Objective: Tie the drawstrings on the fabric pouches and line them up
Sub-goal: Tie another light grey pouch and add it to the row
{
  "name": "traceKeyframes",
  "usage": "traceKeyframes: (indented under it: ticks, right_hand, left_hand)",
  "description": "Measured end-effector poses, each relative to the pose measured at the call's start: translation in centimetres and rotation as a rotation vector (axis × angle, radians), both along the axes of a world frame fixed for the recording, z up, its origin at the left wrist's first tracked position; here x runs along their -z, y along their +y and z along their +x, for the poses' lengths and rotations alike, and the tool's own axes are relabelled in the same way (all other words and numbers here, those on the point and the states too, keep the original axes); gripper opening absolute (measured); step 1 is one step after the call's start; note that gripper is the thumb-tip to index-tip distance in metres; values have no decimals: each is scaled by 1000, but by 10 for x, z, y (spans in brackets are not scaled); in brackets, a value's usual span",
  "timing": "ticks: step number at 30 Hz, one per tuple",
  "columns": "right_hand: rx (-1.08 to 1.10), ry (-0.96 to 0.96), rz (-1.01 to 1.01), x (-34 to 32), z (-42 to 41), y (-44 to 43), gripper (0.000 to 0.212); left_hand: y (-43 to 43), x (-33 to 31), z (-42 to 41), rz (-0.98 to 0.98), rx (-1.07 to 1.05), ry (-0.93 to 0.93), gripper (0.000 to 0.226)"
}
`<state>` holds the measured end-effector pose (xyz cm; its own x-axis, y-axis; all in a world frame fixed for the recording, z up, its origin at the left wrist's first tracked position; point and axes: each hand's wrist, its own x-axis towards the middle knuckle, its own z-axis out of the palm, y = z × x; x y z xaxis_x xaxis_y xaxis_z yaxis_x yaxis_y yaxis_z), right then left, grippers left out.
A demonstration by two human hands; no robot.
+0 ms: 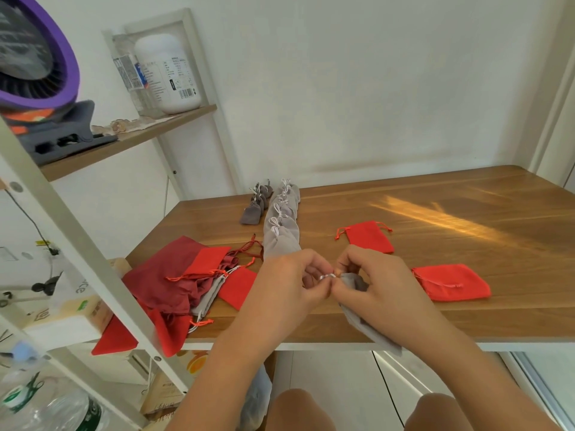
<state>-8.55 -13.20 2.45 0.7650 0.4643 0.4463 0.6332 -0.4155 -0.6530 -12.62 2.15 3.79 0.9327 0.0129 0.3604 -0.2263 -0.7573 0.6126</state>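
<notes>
Hands work over the table's point(435, 306) near edge, left hand point(289, 281) and right hand point(373, 281) each pinching the white cord point(326, 276) of a grey pouch point(357, 306), apparently to knot it, tied grey row point(281, 222) lined up behind.

One worktop point(435, 213) carries two rows. The light grey pouches point(281, 244) overlap, at least five, the far ones too crowded to count surely. The dark grey pouches point(250, 216) number at least three. Two bright red ones lie singly, the farther red pouch point(370, 237) and the nearer red pouch point(452, 283). The heap holds three or four more red pouches point(238, 287), one larger dark red pouch point(155, 275) and at least one grey pouch point(208, 298). One held pouch point(353, 281), light grey, is pinched by two hands, the left hand point(286, 284) and the right hand point(376, 284). One shelf point(130, 141) bears one white jar point(168, 73) and one clear bottle point(127, 70).
</notes>
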Motion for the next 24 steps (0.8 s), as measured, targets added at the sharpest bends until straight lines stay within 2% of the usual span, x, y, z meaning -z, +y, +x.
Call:
traceKeyframes:
  ticks: [2, 4, 8, 11, 14, 18, 24]
  right_hand:
    - [-51, 32, -6, 0, 2, 0, 8]
    - [-116, 138, 72, 1, 6, -1, 11]
    - [-177, 324, 247, 2, 16, -8, 39]
    - [-230, 409, 434, -1, 16, -9, 26]
    - [-323, 500, 626, -3, 15, -10, 19]
    - [-330, 561, 631, -8, 16, -13, 25]
    - [-360, 532, 555, -6, 13, -15, 34]
  left_hand:
    - [1, 2, 0, 21, 14, 8, 13]
    - [1, 6, -1, 2, 42, -20, 12]
    - [-4, 14, -6, -31, 95, -147, 14]
    - [-3, 14, -4, -59, 91, -258, 8]
    - [0, 11, -1, 17, 80, -323, 8]
    - [4, 7, 2, 93, 58, -397, 16]
    - [12, 5, -1, -65, 113, -315, 6]
